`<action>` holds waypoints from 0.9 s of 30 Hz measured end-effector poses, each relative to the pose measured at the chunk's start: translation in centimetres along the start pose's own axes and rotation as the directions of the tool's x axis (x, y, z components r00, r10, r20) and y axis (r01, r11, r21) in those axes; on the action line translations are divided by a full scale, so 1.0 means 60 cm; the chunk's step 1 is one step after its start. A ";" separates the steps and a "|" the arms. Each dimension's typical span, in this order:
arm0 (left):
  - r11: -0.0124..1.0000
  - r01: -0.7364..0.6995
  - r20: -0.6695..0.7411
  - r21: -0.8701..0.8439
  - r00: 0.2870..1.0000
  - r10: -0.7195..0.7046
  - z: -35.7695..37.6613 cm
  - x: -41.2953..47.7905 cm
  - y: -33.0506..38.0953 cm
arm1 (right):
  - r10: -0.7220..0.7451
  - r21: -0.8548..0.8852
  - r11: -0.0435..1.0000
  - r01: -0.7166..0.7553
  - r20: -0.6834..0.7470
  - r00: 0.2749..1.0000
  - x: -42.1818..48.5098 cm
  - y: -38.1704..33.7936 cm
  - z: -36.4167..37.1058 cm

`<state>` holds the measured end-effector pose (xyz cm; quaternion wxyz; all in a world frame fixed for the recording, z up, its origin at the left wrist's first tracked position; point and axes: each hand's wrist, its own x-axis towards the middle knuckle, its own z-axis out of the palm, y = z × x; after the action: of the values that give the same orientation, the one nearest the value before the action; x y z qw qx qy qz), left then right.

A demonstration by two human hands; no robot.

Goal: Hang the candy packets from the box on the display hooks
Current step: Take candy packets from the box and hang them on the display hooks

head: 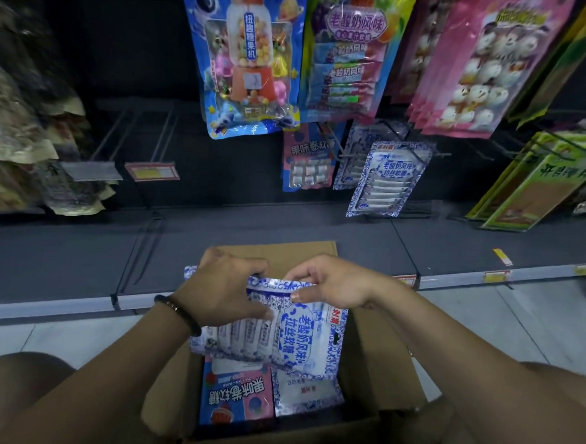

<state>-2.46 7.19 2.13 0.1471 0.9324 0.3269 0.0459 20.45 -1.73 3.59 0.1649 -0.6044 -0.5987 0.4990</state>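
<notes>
Far on the left I saw brown bags [25, 139] crowding the rack. Just beside them two bare hooks [135, 130] stuck out, with a price tag [152, 171] at the tip of one, so there was open room there. Lower down, the left hand [223, 285] gripped a bunch of blue and white packets [281, 334] from the top, with its thumb across the front. It held them just above the box [380, 351], which sat on the floor against the pale shelf edge [49, 303]. The right hand [332, 283] pinched the top edge of the same bunch. I could not tell how many packets were in the bunch, because that part was blurry. Under it, inside the box, a pink and blue packet [237, 396] and a pale packet [305, 391] lay flat, so I judged there was more to hang. Up on the rack, a pink hung packet [307, 162] was on one hook, and a few hung blue and white packets [389, 178] were on the next. So I thought the job was started but far from done. The way up from the box to that hook looked open. But the big gumball bag [250, 61] hung low above it, and green packets [535, 187] poked out on the far right, so the bunch would need to go in straight.
</notes>
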 end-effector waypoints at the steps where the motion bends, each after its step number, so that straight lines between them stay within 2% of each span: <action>1: 0.999 -0.016 0.014 -0.045 1.000 0.017 -0.004 0.001 0.000 | -0.004 0.010 1.000 0.004 -0.021 1.000 0.000 -0.001 0.000; 5: 0.945 0.042 0.039 -0.325 0.999 -0.031 -0.027 -0.001 -0.010 | -0.029 0.158 0.986 0.057 -0.173 0.984 -0.018 -0.004 -0.035; 8: 0.742 0.125 0.018 -0.658 0.988 -0.150 -0.045 -0.006 -0.013 | -0.012 0.233 0.971 0.046 -0.146 0.989 -0.042 0.012 -0.076; 11: 0.565 0.131 -0.028 -0.815 0.964 -0.264 -0.049 -0.008 -0.008 | 0.066 0.233 0.972 -0.014 -0.219 0.973 -0.057 0.028 -0.096; 13: 0.506 0.159 0.003 -0.848 0.955 -0.295 -0.045 -0.004 -0.006 | 0.040 0.289 0.955 0.059 -0.326 0.945 -0.063 0.028 -0.101; 17: 0.453 0.157 0.023 -0.878 0.957 -0.288 -0.042 0.005 0.005 | 0.016 0.364 0.910 0.199 -0.510 0.860 -0.058 0.027 -0.105; 19: 0.417 0.130 -0.003 -0.899 0.953 -0.302 -0.044 0.010 0.022 | -0.003 0.387 0.891 0.238 -0.520 0.854 -0.053 0.029 -0.102; 23: 0.310 0.068 -0.075 -0.948 0.901 -0.428 -0.041 0.027 0.061 | -0.022 0.378 0.889 0.259 -0.531 0.847 -0.051 0.027 -0.099; 27: 0.219 0.041 -0.076 -0.975 0.862 -0.501 -0.048 0.045 0.089 | 0.003 0.408 0.860 0.305 -0.603 0.798 -0.052 0.034 -0.102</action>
<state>2.29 5.60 6.46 0.6150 0.5502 0.4150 0.3832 27.17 -2.55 6.01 0.5274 -0.6149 -0.4217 0.4074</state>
